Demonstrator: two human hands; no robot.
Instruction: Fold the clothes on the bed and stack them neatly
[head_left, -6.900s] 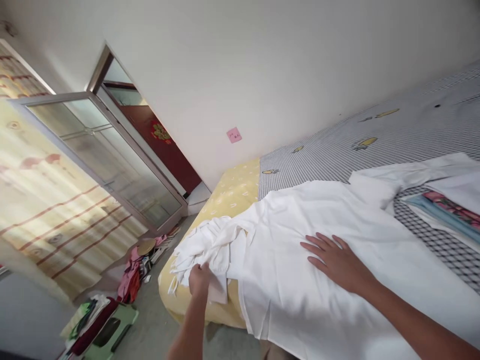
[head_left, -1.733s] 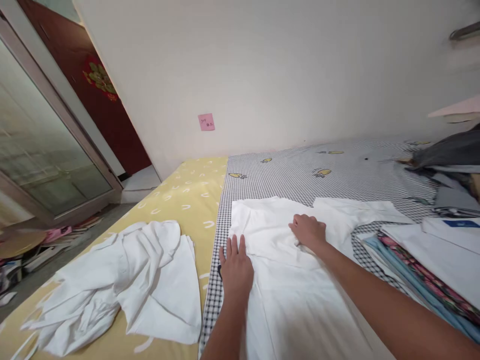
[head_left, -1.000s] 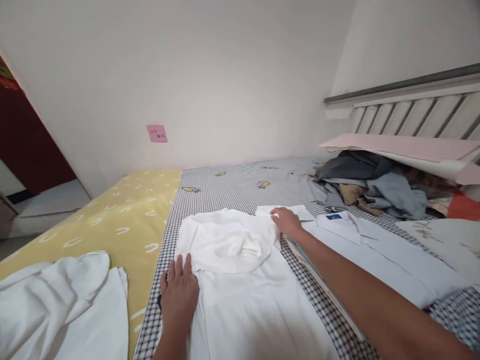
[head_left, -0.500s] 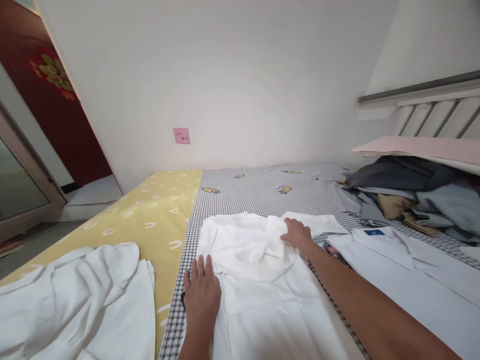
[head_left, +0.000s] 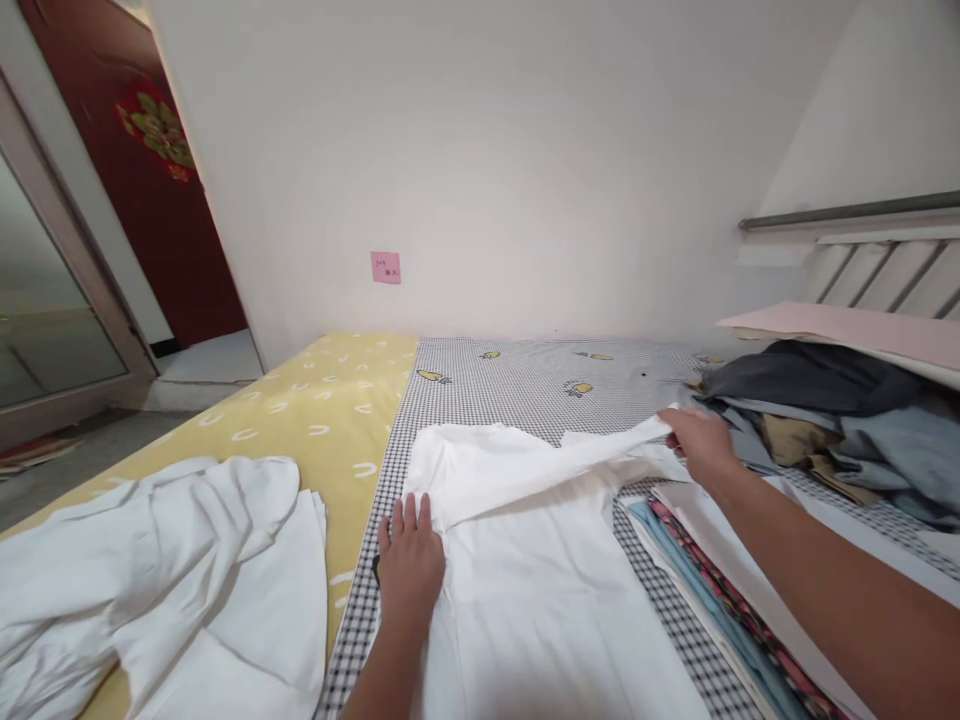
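Wall (head_left: 495, 180), white and plain, rose beyond our left hand (head_left: 411, 560) and right hand (head_left: 697, 440). Beneath both we had black-and-white checked bedding (head_left: 517, 390) printed with yellow pineapple-like fruit, and left of the left hand, yellow cloth (head_left: 352, 395) patterned with small white arches. On the checks, between our hands and nearer us than them, lay the spread-out white fabric garment (head_left: 532, 570). We had the left hand flat on its left edge, fingers slightly spread, gripping nothing; with the right we pinched an end of it, a strip of cloth stretched slantwise between the hands. Left of the left hand lay a crumpled white fabric garment (head_left: 187, 560). Beyond and right of the right hand stood a loose heap of grey, blue-grey and tan clothes (head_left: 810, 385), topped by a flat pale-pink sheet (head_left: 840, 325). On our side of the right hand sat a stack of folded white, light-blue and dark flowered clothes (head_left: 712, 580). Well beyond the left hand, on the wall, was a square pink paper note (head_left: 385, 267).
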